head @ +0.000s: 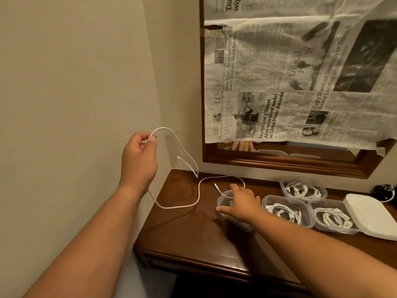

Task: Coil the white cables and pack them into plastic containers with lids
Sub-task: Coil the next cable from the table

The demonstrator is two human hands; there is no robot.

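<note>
My left hand [139, 155] is raised above the table's left end, pinching a loose white cable [198, 194] that loops down onto the dark wooden table [189, 233]. My right hand [240, 204] rests on a clear plastic container [223, 197], fingers spread over its rim; what is inside it is hidden. Three more clear containers hold coiled white cables: one at the back [303, 189], one beside my right hand [285, 210], one further right [332, 217]. A white lid [371, 215] lies at the far right.
A beige wall stands close on the left. A wood-framed mirror [279, 164] covered with newspaper [290, 72] hangs behind the table. A small dark object [384, 190] sits at the back right. The table's front edge runs under my right forearm.
</note>
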